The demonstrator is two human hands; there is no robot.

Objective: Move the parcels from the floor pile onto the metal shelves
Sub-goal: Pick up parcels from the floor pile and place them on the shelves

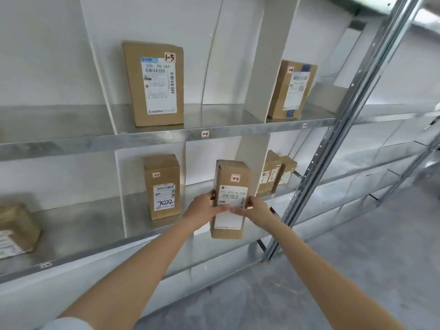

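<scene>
Galvanised metal shelves [166, 136] with white divider panels [257, 58] stand against a white wall, grey concrete floor below. Head view: held parcel [229, 198], a tall cardboard box, upright, long axis vertical, white label facing the camera, sits at the front edge of the middle shelf between two dividers. Left hand [204, 208] grips its left side, thumb curled across the label; right hand [254, 208] grips the right side likewise. Other brown cartons stand upright in neighbouring bays, one marked 7022 [162, 186], one on the upper shelf [154, 83].
</scene>
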